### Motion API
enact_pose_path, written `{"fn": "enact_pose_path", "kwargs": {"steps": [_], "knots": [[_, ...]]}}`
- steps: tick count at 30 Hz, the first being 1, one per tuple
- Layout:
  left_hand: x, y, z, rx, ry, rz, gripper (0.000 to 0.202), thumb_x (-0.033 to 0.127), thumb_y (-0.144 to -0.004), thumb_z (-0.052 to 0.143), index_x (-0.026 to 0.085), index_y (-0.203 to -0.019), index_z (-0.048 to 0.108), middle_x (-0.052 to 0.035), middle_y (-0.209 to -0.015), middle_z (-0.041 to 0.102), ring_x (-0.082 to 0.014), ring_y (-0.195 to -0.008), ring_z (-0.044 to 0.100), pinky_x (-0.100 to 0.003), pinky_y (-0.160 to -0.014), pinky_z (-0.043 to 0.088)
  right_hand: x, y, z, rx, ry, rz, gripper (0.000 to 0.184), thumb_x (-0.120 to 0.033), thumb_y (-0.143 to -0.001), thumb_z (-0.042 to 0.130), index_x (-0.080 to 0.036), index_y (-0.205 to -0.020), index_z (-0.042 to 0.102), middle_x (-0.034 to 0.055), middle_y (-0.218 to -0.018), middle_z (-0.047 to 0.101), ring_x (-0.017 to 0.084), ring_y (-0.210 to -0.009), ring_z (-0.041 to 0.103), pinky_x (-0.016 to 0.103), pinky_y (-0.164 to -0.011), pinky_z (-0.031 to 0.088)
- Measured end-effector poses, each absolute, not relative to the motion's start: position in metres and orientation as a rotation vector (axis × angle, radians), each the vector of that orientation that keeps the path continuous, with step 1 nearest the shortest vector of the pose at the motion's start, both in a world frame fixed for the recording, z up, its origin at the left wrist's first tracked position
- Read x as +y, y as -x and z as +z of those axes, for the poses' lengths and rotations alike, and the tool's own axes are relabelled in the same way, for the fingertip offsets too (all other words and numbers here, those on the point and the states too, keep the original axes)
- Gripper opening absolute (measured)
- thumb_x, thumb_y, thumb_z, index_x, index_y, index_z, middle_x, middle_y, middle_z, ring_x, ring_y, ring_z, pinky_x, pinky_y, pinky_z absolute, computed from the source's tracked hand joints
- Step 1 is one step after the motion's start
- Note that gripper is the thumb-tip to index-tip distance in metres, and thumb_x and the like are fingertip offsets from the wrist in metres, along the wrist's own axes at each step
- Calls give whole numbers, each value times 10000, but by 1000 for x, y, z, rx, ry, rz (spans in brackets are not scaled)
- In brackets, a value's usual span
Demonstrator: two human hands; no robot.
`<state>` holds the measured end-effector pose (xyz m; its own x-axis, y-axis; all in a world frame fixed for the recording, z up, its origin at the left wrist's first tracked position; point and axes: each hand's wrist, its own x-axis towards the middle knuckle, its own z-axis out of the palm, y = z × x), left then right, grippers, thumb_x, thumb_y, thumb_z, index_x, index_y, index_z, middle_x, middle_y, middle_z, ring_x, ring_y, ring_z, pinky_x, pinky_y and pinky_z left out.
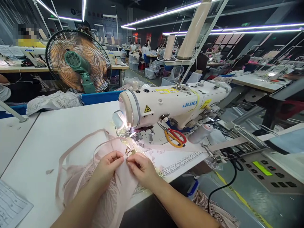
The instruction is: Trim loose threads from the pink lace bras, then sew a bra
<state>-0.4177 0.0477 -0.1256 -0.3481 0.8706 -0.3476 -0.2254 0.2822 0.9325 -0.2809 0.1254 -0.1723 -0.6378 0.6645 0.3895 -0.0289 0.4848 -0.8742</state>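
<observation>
Both my hands pinch a pale pink bra (104,190) with lacy cups, just in front of a white sewing machine (171,101). My left hand (106,166) grips the fabric edge between thumb and forefinger. Close beside it, my right hand (142,167) pinches the same edge. A small shiny piece shows at the fingertips, too small to name. The bra's straps loop out over the table to the left, and its lower part hangs toward me. The machine's lamp lights the needle area, which is partly hidden.
Scissors (175,137) with red and orange handles lie by the machine base, beside a grey thread cone (200,133). A ruler strip (181,164) runs along the table edge. A fan (78,61) stands behind, a control panel (268,172) sits right, and paper (13,204) lies left.
</observation>
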Motion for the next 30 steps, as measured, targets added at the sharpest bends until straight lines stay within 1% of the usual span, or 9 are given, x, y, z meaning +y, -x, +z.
{"fn": "enact_pose_path", "kwargs": {"steps": [5,12,18,21,25,27,30], "knots": [[48,418,-127,1490,-650,1283,223,367,-688,676,174,-678,563,35,-596,512,-103,-552,426,-213,-522,332,126,281,-173,-1996,514,1178,128,-147,-805,517,-210,-831,626,14,-753,592,142,-717,555,256,-650,448],[48,418,-127,1512,-667,1275,249,382,-673,674,166,-695,554,32,-618,514,-110,-587,432,-224,-558,346,125,280,-172,-1992,529,1201,125,-163,-810,510,-214,-824,624,13,-754,589,143,-722,554,259,-653,447],[49,415,-124,1549,-740,1240,249,388,-672,668,162,-658,564,21,-633,536,-123,-622,446,-235,-587,361,126,283,-162,-1998,674,1376,99,-145,-796,498,-198,-753,571,-13,-658,583,137,-673,576,263,-654,458],[49,413,-123,1586,-781,1226,245,388,-677,666,166,-651,566,23,-630,534,-122,-622,437,-230,-579,350,124,283,-153,-1947,739,1463,43,-155,-763,520,-193,-774,534,-5,-715,601,132,-662,591,248,-608,474],[48,413,-125,1605,-833,1213,239,392,-701,648,170,-661,569,25,-635,528,-124,-625,434,-232,-585,349,121,280,-147,-1896,717,1528,132,-166,-736,547,-192,-861,516,21,-829,622,136,-715,618,248,-626,502],[48,414,-127,1605,-855,1212,239,399,-712,638,173,-674,568,24,-643,527,-128,-634,440,-238,-596,357,122,278,-146,-1932,669,1466,122,-181,-759,544,-194,-880,534,25,-839,633,142,-746,620,249,-644,498],[49,415,-129,1616,-885,1212,254,413,-709,634,174,-668,559,28,-633,511,-129,-626,428,-240,-589,350,126,278,-146,-2057,599,1253,77,-192,-813,516,-203,-849,584,14,-788,642,140,-727,598,252,-661,470]]}}
